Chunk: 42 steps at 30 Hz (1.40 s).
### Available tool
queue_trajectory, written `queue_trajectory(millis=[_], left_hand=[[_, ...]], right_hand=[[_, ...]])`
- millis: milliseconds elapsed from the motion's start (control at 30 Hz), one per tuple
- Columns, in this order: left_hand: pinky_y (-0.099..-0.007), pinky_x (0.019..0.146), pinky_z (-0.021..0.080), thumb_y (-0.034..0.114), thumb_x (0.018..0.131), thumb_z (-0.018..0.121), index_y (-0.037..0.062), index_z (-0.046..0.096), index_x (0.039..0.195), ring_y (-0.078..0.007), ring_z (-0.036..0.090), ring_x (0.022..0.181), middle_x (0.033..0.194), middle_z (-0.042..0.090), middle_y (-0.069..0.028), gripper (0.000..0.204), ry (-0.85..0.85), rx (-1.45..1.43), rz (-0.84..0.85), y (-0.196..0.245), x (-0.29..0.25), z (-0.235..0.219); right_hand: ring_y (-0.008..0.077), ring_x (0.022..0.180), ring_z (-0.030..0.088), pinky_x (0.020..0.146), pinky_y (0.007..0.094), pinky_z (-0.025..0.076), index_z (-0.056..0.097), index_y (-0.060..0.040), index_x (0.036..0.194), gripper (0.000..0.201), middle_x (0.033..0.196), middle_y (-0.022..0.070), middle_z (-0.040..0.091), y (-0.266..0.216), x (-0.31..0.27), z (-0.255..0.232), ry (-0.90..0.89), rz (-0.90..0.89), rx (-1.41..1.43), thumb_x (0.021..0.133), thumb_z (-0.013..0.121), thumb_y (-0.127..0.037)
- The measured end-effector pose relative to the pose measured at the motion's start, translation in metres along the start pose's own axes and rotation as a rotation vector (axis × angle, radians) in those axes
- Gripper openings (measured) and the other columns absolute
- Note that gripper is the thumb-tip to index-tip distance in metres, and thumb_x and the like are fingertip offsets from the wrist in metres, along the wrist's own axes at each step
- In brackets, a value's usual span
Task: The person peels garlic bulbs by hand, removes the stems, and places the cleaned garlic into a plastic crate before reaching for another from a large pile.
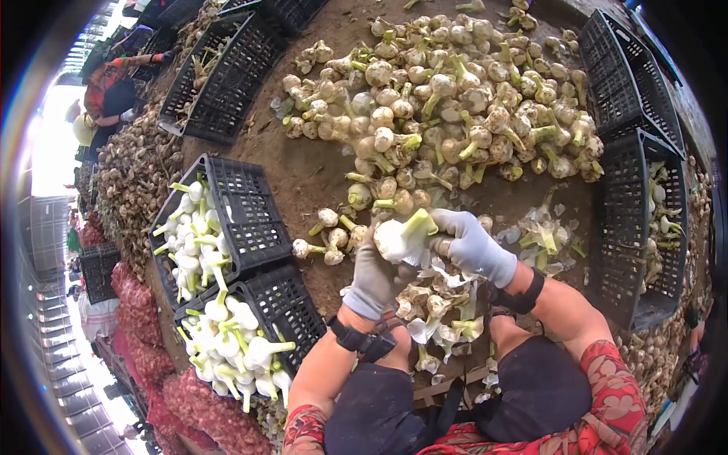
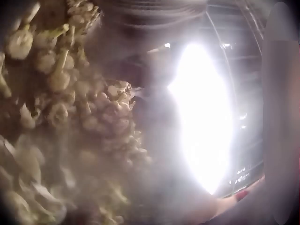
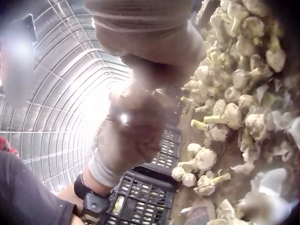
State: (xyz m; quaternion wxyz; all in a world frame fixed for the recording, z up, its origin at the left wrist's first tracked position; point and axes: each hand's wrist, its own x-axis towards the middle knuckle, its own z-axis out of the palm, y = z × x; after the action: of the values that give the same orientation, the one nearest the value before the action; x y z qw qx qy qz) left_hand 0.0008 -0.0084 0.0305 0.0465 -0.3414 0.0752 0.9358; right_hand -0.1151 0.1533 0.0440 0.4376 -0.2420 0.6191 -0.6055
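Note:
In the head view a white garlic bulb (image 1: 396, 240) with a short green stem is up between the two gloved hands. My left hand (image 1: 371, 279) grips it from the left side, its fingers round the bulb. My right hand (image 1: 474, 244) is at its right, fingers curled beside the bulb and stem; loose white skin hangs just below. In the right wrist view the right hand (image 3: 150, 42) and the left hand (image 3: 129, 136) are close together, the bulb hard to make out. Glare and blur hide the bulb in the left wrist view.
A heap of unpeeled garlic (image 1: 455, 98) lies ahead. Crates of white garlic (image 1: 254, 212) stand at the left, black crates (image 1: 633, 227) at the right. Peeled skins (image 1: 447, 311) lie between the legs. Another person (image 1: 106, 98) is at the far left, near red net sacks (image 1: 205, 409).

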Motion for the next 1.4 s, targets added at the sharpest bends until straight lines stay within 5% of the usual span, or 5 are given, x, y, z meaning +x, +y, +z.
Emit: queue_trajectory(millis=[433,733,867,1067,1400], left_hand=[[-0.0282,0.089,0.05,0.036,0.08,0.08,0.0063,0.038,0.136,-0.0148,0.059,0.101,0.113,0.058,-0.0049,0.076,-0.103,0.853,0.653,-0.019,0.008,-0.017],[-0.0196,0.061,0.046,0.066,0.093,0.043,0.0026,0.047,0.133,-0.0066,0.058,0.071,0.084,0.064,-0.0027,0.075,-0.112,0.958,0.374,-0.016,-0.007,-0.022],[-0.0206,0.062,0.047,0.066,0.094,0.037,0.0022,0.037,0.144,-0.0078,0.059,0.076,0.099,0.063,-0.0064,0.081,-0.082,0.948,0.451,-0.012,-0.01,-0.021],[-0.0373,0.105,0.036,0.054,0.094,0.042,-0.0034,0.019,0.151,-0.0246,0.045,0.124,0.145,0.038,-0.017,0.084,-0.223,1.235,0.686,-0.006,-0.005,-0.033],[-0.0281,0.086,0.049,0.047,0.099,0.044,0.0002,0.051,0.128,-0.0155,0.06,0.1,0.117,0.06,-0.0059,0.056,-0.054,1.071,0.478,-0.026,-0.015,-0.026]], right_hand=[[0.0062,0.059,0.058,0.05,0.0206,0.046,0.065,-0.0008,0.109,0.021,0.077,0.0005,0.065,0.004,-0.008,0.03,0.115,0.418,0.676,0.092,0.064,-0.012],[0.02,0.07,0.065,0.063,0.0333,0.051,0.066,-0.0012,0.096,0.013,0.082,0.0095,0.067,0.057,0.016,-0.068,0.457,-0.014,-0.682,0.091,0.06,-0.012],[0.0362,0.093,0.067,0.081,0.0417,0.053,0.061,-0.0033,0.117,0.055,0.097,0.018,0.07,0.035,-0.002,-0.073,-0.402,0.493,-1.33,0.085,0.066,-0.048],[0.0127,0.092,0.06,0.067,0.0248,0.051,0.04,-0.0044,0.143,0.089,0.117,0.0132,0.061,0.016,-0.008,-0.014,-0.304,0.341,0.288,0.072,0.083,-0.038],[0.0144,0.101,0.059,0.088,0.0319,0.049,0.053,-0.0035,0.124,0.071,0.11,0.0077,0.063,0.022,-0.009,0.016,0.022,-0.026,-0.039,0.069,0.087,-0.03]])
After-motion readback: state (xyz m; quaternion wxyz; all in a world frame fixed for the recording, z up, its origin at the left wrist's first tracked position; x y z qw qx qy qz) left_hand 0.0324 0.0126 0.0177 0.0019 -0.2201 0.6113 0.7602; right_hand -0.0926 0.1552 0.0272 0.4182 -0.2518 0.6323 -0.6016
